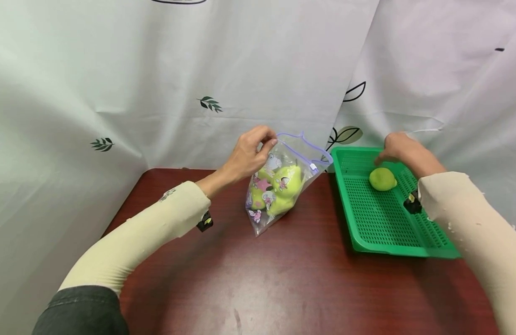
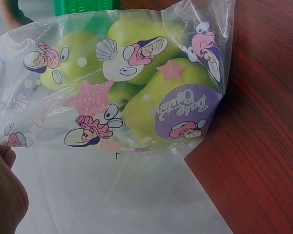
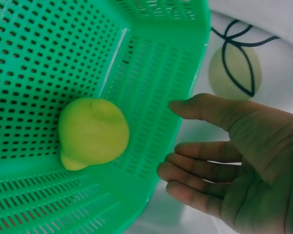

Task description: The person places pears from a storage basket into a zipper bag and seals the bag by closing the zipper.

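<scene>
My left hand [image 1: 254,150] pinches the top edge of a clear zip bag [image 1: 262,225] printed with pink starfish and cartoon oysters. Several yellow-green pears [image 2: 161,105] lie inside the bag, and its purple-rimmed mouth gapes toward the right. In the left wrist view part of the left hand [image 2: 5,190] grips the bag's edge. Over the far side of a green basket [image 1: 354,228] is my right hand [image 1: 402,148], holding nothing. A single pear [image 3: 94,131] lies in the basket, apart from the right hand's loosely bent fingers [image 3: 195,195].
A dark red wooden table [image 1: 283,284] carries the bag and the basket. Behind it hangs a white cloth [image 1: 258,70] with leaf prints, close to the table's far edge. The basket's raised rim [image 1: 394,251] stands at the right side.
</scene>
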{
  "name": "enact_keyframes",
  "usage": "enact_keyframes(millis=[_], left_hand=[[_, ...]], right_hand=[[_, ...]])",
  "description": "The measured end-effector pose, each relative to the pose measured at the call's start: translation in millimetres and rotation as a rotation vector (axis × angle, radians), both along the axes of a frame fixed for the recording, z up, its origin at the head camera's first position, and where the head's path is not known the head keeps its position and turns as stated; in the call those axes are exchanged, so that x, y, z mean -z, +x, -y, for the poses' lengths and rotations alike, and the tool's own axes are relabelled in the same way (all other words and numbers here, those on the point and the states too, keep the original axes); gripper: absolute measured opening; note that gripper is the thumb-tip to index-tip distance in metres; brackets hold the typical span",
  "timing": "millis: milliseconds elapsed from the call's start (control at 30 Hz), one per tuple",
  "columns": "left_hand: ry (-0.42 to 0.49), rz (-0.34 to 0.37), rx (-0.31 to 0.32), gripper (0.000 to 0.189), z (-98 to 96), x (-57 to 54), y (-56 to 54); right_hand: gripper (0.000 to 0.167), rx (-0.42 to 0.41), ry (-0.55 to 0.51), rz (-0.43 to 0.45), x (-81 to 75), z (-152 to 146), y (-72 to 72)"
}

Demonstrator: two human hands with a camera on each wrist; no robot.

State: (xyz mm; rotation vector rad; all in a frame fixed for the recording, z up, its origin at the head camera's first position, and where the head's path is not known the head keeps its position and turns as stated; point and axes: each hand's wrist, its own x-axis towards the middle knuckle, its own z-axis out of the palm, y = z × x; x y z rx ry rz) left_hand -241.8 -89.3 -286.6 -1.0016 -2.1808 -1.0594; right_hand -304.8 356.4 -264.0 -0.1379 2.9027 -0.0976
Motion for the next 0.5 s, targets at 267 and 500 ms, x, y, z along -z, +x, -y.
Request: enact_keyframes(millis=[267,500], left_hand=[[0.000,0.003,0.001,0.009,1.4,0.4,0.3],[-0.003,0.003,0.002,0.009,1.9,0.0,1.2]], right_hand=[[0.038,-0.008,-0.035,0.020,9.2,-5,5.0],[0.060,0.034,-0.040,0.042,18.8,-7,7.0]])
